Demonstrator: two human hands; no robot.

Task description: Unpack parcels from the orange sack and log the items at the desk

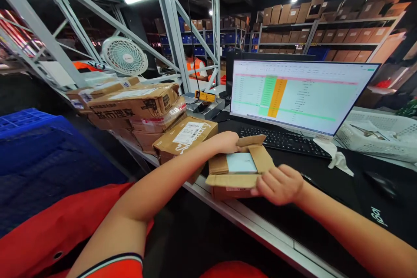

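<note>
A small cardboard box (217, 166) sits at the desk's front edge with its top flaps raised. Inside lies a white, flat-topped item (241, 163) with small print. My left hand (228, 142) is closed at the far left corner, on the back flap; its fingertips are partly hidden. Curled around the front flap near its right end is my right hand (282, 184). Just left of the open box, a larger brown carton (172, 137) bears a white shipping label.
Several taped parcels (137, 100) are stacked at the left, beside a blue crate (48, 147). Behind the box stand a keyboard (283, 139) and a monitor (302, 95). At right are a mouse (381, 184) and a white basket (387, 132). Another person in an orange vest (195, 67) is farther back.
</note>
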